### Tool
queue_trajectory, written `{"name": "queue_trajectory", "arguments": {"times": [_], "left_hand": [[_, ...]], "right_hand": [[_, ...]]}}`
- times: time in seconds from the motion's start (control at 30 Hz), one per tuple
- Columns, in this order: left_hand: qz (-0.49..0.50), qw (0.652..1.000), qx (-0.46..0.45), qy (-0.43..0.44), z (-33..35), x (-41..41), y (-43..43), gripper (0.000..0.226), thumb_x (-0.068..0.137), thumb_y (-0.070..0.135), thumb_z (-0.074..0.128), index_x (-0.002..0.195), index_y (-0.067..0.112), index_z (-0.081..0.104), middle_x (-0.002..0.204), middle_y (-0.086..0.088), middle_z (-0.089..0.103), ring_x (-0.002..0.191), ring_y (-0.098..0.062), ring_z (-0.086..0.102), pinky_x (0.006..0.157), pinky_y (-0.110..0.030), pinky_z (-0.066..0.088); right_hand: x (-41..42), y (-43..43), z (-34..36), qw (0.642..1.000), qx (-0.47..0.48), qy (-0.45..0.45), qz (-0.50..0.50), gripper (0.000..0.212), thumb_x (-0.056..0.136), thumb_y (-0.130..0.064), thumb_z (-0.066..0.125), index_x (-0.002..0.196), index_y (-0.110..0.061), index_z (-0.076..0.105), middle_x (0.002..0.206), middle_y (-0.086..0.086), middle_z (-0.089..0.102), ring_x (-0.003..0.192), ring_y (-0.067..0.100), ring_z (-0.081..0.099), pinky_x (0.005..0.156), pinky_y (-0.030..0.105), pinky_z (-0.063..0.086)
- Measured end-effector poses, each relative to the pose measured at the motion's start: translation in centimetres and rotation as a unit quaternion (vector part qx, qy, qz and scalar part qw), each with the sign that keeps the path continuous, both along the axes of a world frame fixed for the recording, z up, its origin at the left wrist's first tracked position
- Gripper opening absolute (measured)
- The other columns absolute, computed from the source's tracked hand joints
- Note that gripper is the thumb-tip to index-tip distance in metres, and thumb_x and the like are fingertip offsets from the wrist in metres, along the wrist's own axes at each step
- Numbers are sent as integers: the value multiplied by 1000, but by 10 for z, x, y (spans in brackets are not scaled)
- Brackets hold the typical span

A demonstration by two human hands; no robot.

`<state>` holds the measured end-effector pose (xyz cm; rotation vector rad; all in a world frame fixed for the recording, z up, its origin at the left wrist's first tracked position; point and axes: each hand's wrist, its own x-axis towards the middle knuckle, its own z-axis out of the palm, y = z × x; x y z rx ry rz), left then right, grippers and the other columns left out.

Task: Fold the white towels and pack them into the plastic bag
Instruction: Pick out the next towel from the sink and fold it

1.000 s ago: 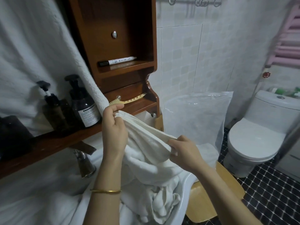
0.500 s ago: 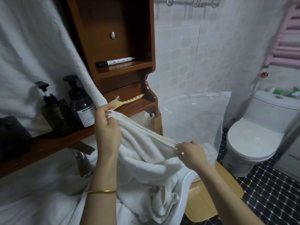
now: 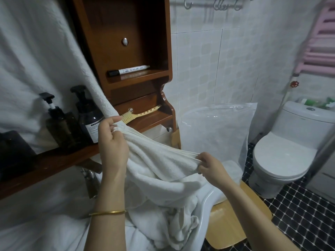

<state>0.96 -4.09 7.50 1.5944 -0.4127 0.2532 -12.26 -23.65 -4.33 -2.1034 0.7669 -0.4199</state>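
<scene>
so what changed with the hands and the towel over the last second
The hands drew apart: the left hand moved a little left, and the right hand slid right along the hem of the white towel, pulling that edge straighter between them. Both kept pinching it; nothing was let go. The plastic bag and pump bottles stayed put.

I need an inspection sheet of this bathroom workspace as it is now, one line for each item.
Surface: washbasin rim, mostly covered by towel cloth; wooden shelf behind it.
Job's things: white towel stretched by its edge between both hands; plastic bag upright, right of the wooden cabinet.
Clutter: two dark pump bottles, yellow brush, marker pen.
Hands: left hand grips the towel edge; right hand pinches it.
Cables: nothing seen.
Surroundings: white toilet, tiled wall, pink rack.
</scene>
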Motion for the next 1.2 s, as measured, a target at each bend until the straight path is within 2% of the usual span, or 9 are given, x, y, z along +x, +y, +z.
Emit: {"name": "queue_trajectory", "arguments": {"times": [0.13, 0.2, 0.37, 0.57, 0.67, 0.8, 0.97, 1.07, 1.2], "left_hand": [[15, 1000, 0, -8, 0, 5, 3, 42, 91, -5, 32, 108, 25, 55, 120, 5, 53, 115, -11, 51, 76, -4, 41], [14, 1000, 16, -3, -1, 6, 3, 44, 91, -6, 31, 108, 26, 57, 121, 7, 52, 115, -9, 49, 78, -5, 39], [-31, 998, 54, -30, 10, 4, -3, 50, 88, -8, 29, 92, 36, 54, 112, 13, 50, 103, 1, 46, 70, 4, 36], [-104, 992, 53, -51, 55, 14, -20, 32, 75, 9, 34, 89, 29, 55, 96, -5, 59, 92, -22, 57, 80, -36, 49], [-191, 973, 104, -74, 89, 13, -31, 29, 66, 21, 42, 91, 31, 53, 85, 3, 54, 75, -9, 50, 61, -23, 39], [-243, 929, 237, -146, 129, 11, -59, 43, 80, 4, 55, 112, 30, 44, 105, 4, 46, 89, -7, 49, 62, -18, 37], [-147, 897, 330, -256, 169, -5, -106, 39, 87, -4, 46, 124, 7, 48, 129, -16, 40, 115, -33, 47, 97, -36, 41], [-67, 874, 352, -329, 182, -32, -128, 12, 88, -3, 43, 97, 3, 49, 115, -20, 41, 94, -41, 51, 80, -44, 44], [14, 831, 381, -404, 213, -73, -150, 19, 87, 6, 43, 104, 10, 51, 111, -18, 50, 89, -40, 60, 62, -36, 39]], "right_hand": [[-3, -4, -3, 995, 16, -93, -33, 52, 78, 3, 59, 122, -17, 40, 93, -2, 61, 83, 26, 61, 75, 42, 49], [0, -9, -5, 997, -31, -59, -38, 60, 82, -3, 61, 136, -17, 38, 105, -2, 60, 97, 24, 60, 83, 40, 49], [15, -23, 15, 976, -202, -16, -81, 11, 85, -9, 58, 94, -6, 53, 91, 12, 53, 86, 32, 51, 63, 35, 28], [18, -52, 91, 952, -257, -46, -158, 26, 87, -20, 62, 79, -14, 38, 83, 11, 44, 71, 28, 39, 57, 35, 22], [4, -69, 143, 933, -280, -70, -214, 24, 85, -22, 65, 76, -11, 45, 82, 12, 46, 69, 27, 37, 53, 35, 18], [-31, -88, 210, 885, -324, -118, -314, 17, 79, -17, 69, 86, -4, 63, 92, 22, 54, 82, 36, 49, 63, 31, 21], [-87, -95, 261, 829, -350, -138, -413, 8, 81, -10, 61, 87, -5, 61, 103, 22, 47, 89, 41, 49, 65, 33, 30], [-125, -92, 281, 814, -363, -125, -436, 14, 81, -14, 65, 89, -5, 58, 108, 21, 43, 87, 40, 52, 64, 33, 34], [-185, -89, 305, 778, -372, -96, -497, 11, 89, -13, 58, 97, -6, 56, 119, 19, 40, 86, 40, 56, 66, 35, 39]]}}
